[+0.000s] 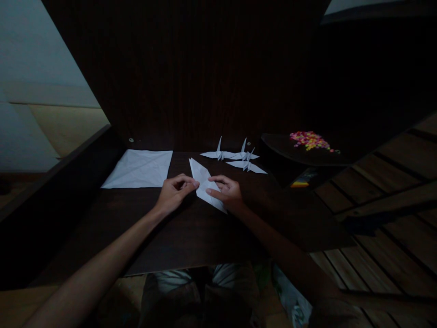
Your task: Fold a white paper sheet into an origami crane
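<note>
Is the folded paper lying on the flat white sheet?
No, the right hand touches the folded paper clearly right of the white sheet.

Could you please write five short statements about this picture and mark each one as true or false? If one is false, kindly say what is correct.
1. The right hand is on the folded white paper. True.
2. The left hand rests on a paper crane. False: its fingertips are at the edge of the folded white paper.
3. A flat white sheet lies to the left of the folded white paper. True.
4. Only one paper crane can be seen. False: there are three.
5. The small colourful pieces lie on the flat white sheet. False: they lie on the dark shelf at the right.
</note>
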A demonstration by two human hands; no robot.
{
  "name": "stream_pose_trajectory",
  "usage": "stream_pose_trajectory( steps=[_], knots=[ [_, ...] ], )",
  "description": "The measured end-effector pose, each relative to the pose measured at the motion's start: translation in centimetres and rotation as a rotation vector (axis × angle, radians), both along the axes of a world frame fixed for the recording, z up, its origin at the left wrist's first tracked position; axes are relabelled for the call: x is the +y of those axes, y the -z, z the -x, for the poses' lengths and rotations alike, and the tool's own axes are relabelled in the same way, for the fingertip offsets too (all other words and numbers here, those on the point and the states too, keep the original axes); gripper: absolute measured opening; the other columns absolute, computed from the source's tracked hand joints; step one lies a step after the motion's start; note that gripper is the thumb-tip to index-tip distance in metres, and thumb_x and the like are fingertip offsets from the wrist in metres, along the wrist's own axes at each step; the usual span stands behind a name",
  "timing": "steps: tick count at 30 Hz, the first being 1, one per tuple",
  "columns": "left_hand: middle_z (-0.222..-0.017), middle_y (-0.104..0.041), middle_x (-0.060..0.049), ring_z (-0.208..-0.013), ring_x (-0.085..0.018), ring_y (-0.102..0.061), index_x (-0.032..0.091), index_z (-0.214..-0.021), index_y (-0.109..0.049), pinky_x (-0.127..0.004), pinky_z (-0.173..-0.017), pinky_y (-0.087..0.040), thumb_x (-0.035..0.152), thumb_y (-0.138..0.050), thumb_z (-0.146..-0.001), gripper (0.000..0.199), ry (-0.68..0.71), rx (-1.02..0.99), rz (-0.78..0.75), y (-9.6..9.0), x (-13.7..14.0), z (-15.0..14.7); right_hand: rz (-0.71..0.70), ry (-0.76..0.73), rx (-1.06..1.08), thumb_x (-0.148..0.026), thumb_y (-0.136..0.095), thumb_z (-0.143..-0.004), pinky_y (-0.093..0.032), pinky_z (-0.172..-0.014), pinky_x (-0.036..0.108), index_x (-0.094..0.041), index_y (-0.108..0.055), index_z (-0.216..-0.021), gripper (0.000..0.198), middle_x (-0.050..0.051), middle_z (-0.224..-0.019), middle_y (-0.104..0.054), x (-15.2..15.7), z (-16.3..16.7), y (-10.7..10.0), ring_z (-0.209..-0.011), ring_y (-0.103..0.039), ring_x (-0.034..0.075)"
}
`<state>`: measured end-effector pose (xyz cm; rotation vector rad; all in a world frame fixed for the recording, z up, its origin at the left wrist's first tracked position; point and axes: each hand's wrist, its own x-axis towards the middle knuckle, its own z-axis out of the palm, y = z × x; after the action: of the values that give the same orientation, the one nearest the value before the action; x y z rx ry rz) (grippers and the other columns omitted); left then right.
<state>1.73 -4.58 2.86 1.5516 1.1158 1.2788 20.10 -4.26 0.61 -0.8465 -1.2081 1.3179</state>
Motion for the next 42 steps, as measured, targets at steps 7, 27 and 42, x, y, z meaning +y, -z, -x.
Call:
stream_pose_trajectory(
  steps=[7,27,42],
  knots=[
    [-0.069,-0.06,-0.001,-0.065,-0.014,-0.053,0.017,-0.069,-0.07,-0.027,-0.062,-0.04,0.036,-0.07,-0.071,0.019,0.012,-0.033,-0.007,0.2,0.1,0.1,0.011,-0.043,-0.001,-0.03,-0.082,-0.054,-0.053,-0.085,0.039,-0.018,-0.065,-0.092,0.044,0.006,-0.091,-0.072,0.1,0.0,0.4,-0.09,-0.068,0.023],
    [-0.07,-0.068,-0.002,-0.071,-0.016,-0.06,0.017,-0.066,-0.07,-0.028,-0.072,-0.044,0.021,-0.076,-0.058,0.011,-0.019,-0.356,0.231,0.5,0.7,-0.2,0.063,-0.061,-0.01,-0.026,-0.082,-0.052,-0.052,-0.087,0.04,-0.018,-0.067,-0.09,0.042,0.007,-0.095,-0.072,0.2,-0.1,0.2,-0.095,-0.067,0.024],
    [-0.056,-0.056,0.003,-0.052,-0.01,-0.052,0.017,-0.071,-0.063,-0.021,-0.049,-0.038,0.031,-0.075,-0.064,0.02,-0.018,-0.447,0.304,0.9,1.4,0.1,0.108,0.035,-0.002,-0.022,-0.083,-0.047,-0.047,-0.092,0.038,-0.018,-0.066,-0.087,0.044,0.005,-0.098,-0.069,1.0,-0.4,0.4,-0.095,-0.064,0.021]
  ],
)
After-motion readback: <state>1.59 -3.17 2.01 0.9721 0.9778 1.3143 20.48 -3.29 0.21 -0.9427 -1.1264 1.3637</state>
